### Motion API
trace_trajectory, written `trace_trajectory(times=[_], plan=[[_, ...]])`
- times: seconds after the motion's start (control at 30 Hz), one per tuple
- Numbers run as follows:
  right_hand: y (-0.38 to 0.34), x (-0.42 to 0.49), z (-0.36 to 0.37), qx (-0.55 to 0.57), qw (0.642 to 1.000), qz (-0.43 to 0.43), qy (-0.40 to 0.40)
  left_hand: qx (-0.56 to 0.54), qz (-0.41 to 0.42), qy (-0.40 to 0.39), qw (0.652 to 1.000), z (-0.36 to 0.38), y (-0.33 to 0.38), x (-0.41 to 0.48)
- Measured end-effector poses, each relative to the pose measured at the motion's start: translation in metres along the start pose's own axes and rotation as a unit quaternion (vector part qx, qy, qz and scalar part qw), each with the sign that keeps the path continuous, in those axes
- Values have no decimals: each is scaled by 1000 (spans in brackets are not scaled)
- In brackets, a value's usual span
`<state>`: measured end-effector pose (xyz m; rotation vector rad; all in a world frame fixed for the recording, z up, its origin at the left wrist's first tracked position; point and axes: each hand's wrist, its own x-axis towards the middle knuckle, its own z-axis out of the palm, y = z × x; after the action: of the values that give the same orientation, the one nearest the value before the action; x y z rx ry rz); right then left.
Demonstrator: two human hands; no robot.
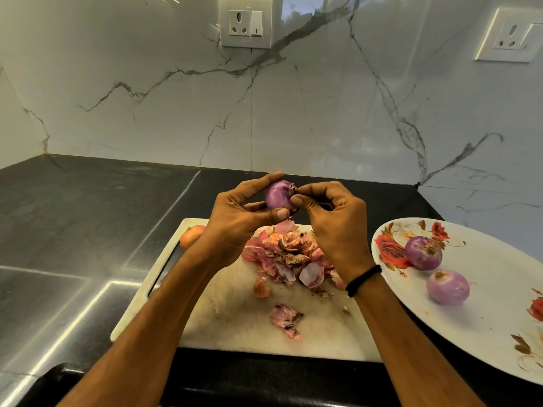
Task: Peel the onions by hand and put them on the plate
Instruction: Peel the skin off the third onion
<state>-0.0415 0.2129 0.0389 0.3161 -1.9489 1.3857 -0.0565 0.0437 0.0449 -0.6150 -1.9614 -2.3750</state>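
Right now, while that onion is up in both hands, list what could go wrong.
1. The onion is gripped in mid-air by the left hand while the right hand pinches its tip; a slip could drop it into the peel pile below.
2. The plate sits close by the right forearm; a bump might roll the peeled onions loose on it.

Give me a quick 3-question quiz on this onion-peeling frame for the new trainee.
1. How many peeled onions lie on the plate?
2. True or false: the left hand grips the held onion while the right hand pinches at its end.
3. Where is the pile of skins? A) on the plate B) on the cutting board C) in the right hand
Key: 1 two; 2 true; 3 B.
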Motion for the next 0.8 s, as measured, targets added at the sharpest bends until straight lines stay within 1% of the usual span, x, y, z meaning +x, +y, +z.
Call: trace_trajectory(times=[0.4, 0.6, 0.73, 0.8], plan=[[1, 1, -2, 26, 1000, 6, 4, 27, 26, 1, 999, -1, -4, 0], [5, 2, -1, 26, 999, 11, -18, 25, 21, 4, 999, -2, -4, 1], [5, 1, 2, 15, 1000, 10, -16, -6, 11, 10, 1000, -1, -3, 1], [2, 1, 4, 39, 999, 28, -10, -25, 2, 10, 1000, 0, -2, 2]])
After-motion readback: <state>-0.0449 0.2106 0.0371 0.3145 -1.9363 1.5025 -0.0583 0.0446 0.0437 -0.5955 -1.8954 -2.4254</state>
